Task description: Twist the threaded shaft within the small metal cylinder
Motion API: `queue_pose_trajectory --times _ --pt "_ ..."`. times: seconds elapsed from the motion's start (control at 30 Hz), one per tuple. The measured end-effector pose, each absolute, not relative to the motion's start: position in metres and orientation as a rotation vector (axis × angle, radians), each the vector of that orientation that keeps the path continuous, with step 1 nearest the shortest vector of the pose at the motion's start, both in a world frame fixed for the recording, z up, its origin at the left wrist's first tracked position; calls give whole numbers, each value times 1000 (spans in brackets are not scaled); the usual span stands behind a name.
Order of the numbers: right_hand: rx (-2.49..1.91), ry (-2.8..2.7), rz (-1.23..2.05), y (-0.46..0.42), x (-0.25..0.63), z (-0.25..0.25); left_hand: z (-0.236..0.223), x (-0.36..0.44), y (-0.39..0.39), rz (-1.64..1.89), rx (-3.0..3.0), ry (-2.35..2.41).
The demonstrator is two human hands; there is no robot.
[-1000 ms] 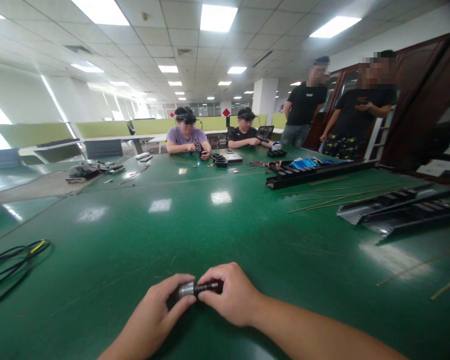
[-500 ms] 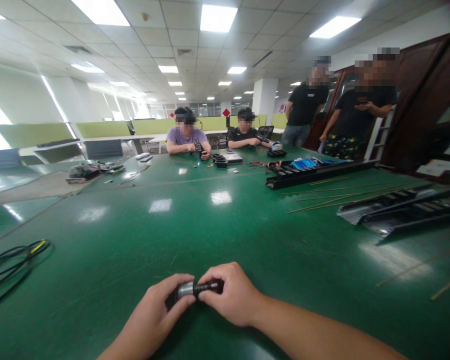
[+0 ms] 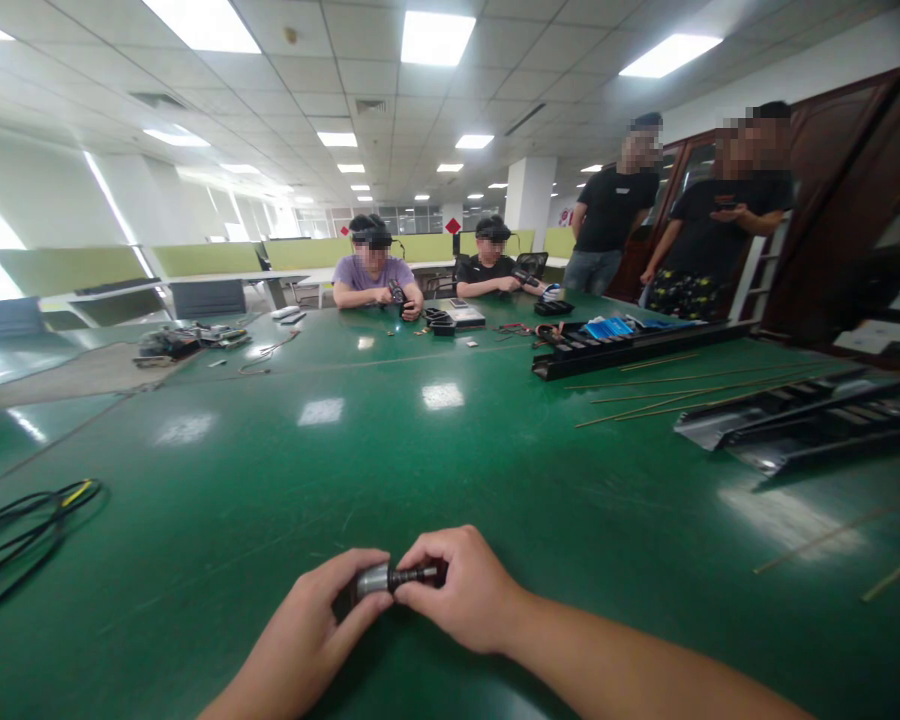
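Low in the middle of the head view I hold a small metal cartridge-like part (image 3: 375, 580) between both hands. It has a silver cylindrical body on the left and a dark, ringed stem (image 3: 409, 576) with a paler tip pointing right. My left hand (image 3: 334, 605) is closed round the silver body, thumb and index finger at its right end. The thumb and index finger of my right hand (image 3: 469, 590) pinch the stem close to the body. The left end of the part and my other fingers are mostly hidden.
A coiled black cable (image 3: 26, 535) lies left on the green table (image 3: 270, 500). Black metal channels (image 3: 795, 425) and thin rods (image 3: 645, 405) lie right. Across the table sit two people (image 3: 375, 270) handling dark tools. Two others stand at the right back.
My hands and the metal part stay almost still, with only a very slight shift of my fingers. The people standing at the back right move slightly.
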State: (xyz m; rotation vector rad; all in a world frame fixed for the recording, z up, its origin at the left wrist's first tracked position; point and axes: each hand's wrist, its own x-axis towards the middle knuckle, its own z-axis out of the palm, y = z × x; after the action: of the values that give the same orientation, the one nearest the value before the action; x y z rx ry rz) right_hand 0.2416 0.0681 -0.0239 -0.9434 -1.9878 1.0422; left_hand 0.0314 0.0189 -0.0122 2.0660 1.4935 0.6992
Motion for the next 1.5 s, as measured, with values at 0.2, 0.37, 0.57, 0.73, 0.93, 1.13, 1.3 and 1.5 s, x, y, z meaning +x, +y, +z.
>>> queue_pose_trajectory --times 0.2,0.37,0.57,0.73,0.93,1.13,1.3,1.5 --pt "-952 -1984 1035 67 242 -22 -13 30 19 688 2077 1496" --pt "-962 -1984 1045 68 241 -22 -13 29 19 684 2101 1501" --pt "-984 -1955 1087 68 241 -23 -10 29 17 692 2120 1505" --pt "-993 -1947 1097 67 242 -22 -12 28 18 706 2133 1493" --pt "-994 -1942 1089 67 241 -21 -13 29 19 722 2129 1501" --pt "-994 -1938 1063 66 241 -21 -13 27 19 723 2122 1501" --pt "-993 -1932 1067 66 241 -20 -13 26 18 739 2135 1510" --pt "-1001 -1927 1071 66 241 -23 -15 25 19 739 2146 1521"
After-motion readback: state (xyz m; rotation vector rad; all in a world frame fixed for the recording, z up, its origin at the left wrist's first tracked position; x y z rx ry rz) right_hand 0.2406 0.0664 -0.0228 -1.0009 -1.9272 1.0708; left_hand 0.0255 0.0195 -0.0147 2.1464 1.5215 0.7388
